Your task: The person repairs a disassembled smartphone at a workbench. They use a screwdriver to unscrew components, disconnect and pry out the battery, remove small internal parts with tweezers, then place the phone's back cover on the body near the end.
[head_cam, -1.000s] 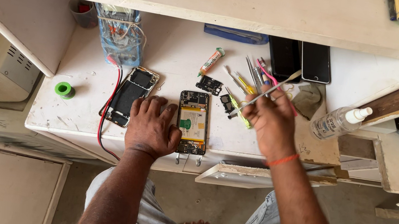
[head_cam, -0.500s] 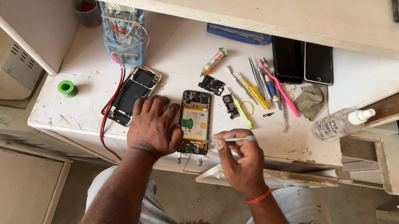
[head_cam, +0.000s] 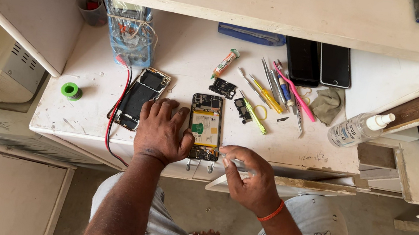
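Pressing flat on the white bench, the left hand lies palm down, fingers spread, w/ its thumb side against the left edge of an opened phone. That phone lies back-off, battery & green flex showing, near the bench's front edge, just right of the left hand. Right hand is curled around a thin metal tool, prob. tweezers, held just below & right of the phone's bottom corner; tip not clearly touching it, can't tell. An orange band sits on the right wrist.

Left of the left hand: a 2nd phone frame, dark, w/ a red wire running beside it, and a green tape roll further left. Behind: a blue meter. Right of the opened phone: 2 small black parts, a row of screwdrivers & picks, 2 dark phones face down, a grey cloth, a clear spray bottle lying tilted.
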